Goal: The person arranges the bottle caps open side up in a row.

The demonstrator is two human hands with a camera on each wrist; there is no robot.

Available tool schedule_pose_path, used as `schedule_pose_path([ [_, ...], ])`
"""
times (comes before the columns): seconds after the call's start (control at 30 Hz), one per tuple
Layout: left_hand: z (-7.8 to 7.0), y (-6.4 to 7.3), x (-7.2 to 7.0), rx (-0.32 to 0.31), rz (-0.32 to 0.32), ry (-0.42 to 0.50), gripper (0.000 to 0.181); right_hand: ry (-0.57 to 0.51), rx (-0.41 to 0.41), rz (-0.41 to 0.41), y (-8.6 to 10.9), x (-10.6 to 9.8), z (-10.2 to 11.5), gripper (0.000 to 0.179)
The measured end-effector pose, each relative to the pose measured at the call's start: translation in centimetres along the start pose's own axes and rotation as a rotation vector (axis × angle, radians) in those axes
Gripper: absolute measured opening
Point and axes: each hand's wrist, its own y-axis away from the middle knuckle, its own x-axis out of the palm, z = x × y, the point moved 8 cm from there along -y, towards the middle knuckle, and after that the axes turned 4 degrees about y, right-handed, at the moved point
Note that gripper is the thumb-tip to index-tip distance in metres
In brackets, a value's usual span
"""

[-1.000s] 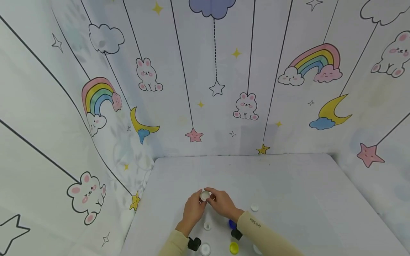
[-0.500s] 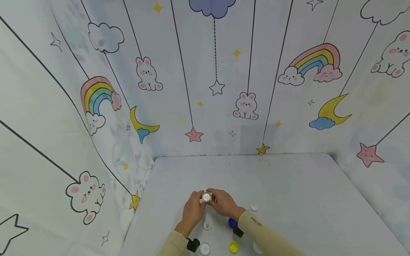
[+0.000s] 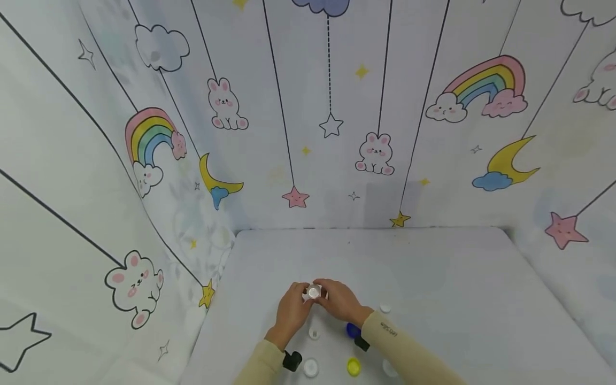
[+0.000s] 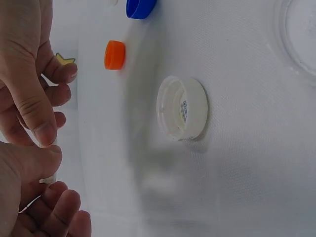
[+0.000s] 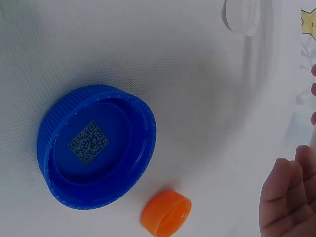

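Note:
Above the table, in the head view, both hands hold a small whitish round cap (image 3: 314, 291) between them. My left hand (image 3: 292, 310) pinches its left side with thumb and fingers. The right hand (image 3: 339, 300) grips the other side. In the left wrist view the left hand (image 4: 24, 182) is below and the right hand (image 4: 24, 74) above, thumbs almost meeting; only a pale edge of the held cap (image 4: 48, 179) shows. The right wrist view catches the curled fingers of the right hand (image 5: 289, 197) at the edge.
Caps lie on the white table (image 3: 433, 278): a blue cap (image 5: 94, 148), an orange cap (image 4: 114, 55), a yellow cap (image 3: 353, 367) and several white ones, among them a ridged white cap (image 4: 192, 108). A patterned curtain (image 3: 269, 133) stands around the table.
The view has shifted slightly down and to the left. Both hands keep the cap between them, and its flat round face has turned more toward the head camera.

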Motion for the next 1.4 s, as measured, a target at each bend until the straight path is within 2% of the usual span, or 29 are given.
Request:
schedule_pose_path([
  [0.1,0.3,0.8,0.5,-0.033,0.015,-0.006,0.033,0.001,-0.005,0.047,0.4,0.4,0.1,0.042],
  [0.17,0.5,0.7,0.5,-0.055,0.024,-0.024,0.033,0.014,-0.012,0.068,0.2,0.5,0.2,0.043],
  [0.33,0.6,-0.7,0.4,-0.066,0.040,-0.042,0.035,0.057,0.003,0.050,-0.9,0.1,-0.2,0.046],
  [0.4,0.5,-0.6,0.8,-0.065,0.054,-0.036,0.036,0.070,0.032,0.054,-0.6,0.1,-0.6,0.046],
  [0.5,0.7,-1.6,0.5,-0.042,0.066,-0.048,0.036,0.056,0.052,0.046,-1.5,-0.2,-0.6,0.046],
  [0.67,1.3,-0.2,0.5,-0.038,0.062,-0.055,0.036,0.036,0.064,0.066,-0.7,1.2,0.0,0.047],
  [0.83,1.3,0.2,1.1,-0.036,0.070,-0.044,0.035,0.050,0.076,0.042,-0.1,1.2,0.0,0.044],
  [0.9,1.5,0.4,1.2,-0.057,0.061,-0.040,0.034,0.057,0.076,0.053,-0.3,1.3,-0.1,0.042],
  [1.07,1.9,2.2,1.8,-0.101,0.067,-0.012,0.032,0.069,0.077,0.098,0.7,3.0,-0.2,0.036],
  [1.17,2.0,2.3,2.1,-0.099,0.080,0.004,0.032,0.083,0.071,0.084,0.8,3.2,-0.3,0.032],
  [1.4,2.4,1.3,3.0,-0.076,0.081,-0.002,0.031,0.128,0.044,0.045,0.4,2.6,-0.6,0.031],
])
